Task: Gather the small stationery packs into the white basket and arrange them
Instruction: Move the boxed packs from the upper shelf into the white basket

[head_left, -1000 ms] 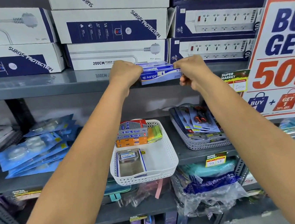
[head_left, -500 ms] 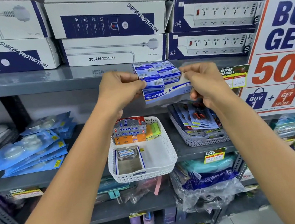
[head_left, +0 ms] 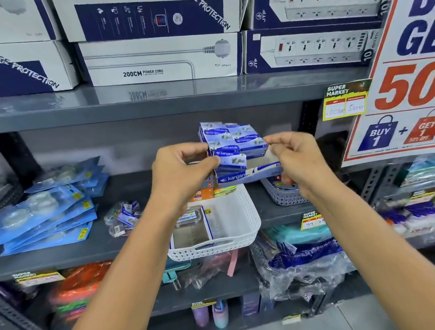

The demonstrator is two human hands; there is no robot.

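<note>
Head cam, the only view here: both hands are up in the air holding a bundle of small blue Kangaro staple packs [head_left: 232, 149], several little boxes stacked on a longer blue Kangaro box. The left hand [head_left: 182, 171] is pinched closed on the left end of the bundle, and the right hand [head_left: 295, 158] is pinched closed on the right end, thumb on top. The bundle hangs just above the back end of the white basket [head_left: 240, 223], not in it yet.

So I'd call this the carry-and-drop step. The basket sits on the front edge of the middle shelf [head_left: 58, 256], with orange and blue packs at its back wall and a clear-lidded box near its front left. The right half looks free, so the next move probably calls for lowering the bundle there, keeping it level so the loose top packs don't slide off.

Around it: blue blister packs [head_left: 40, 212] toward the shelf's left end, a grey basket [head_left: 282, 196] just right of the white one, surge protector boxes [head_left: 158, 36] on the upper shelf, and a 50% off sign [head_left: 412, 74] at right.
</note>
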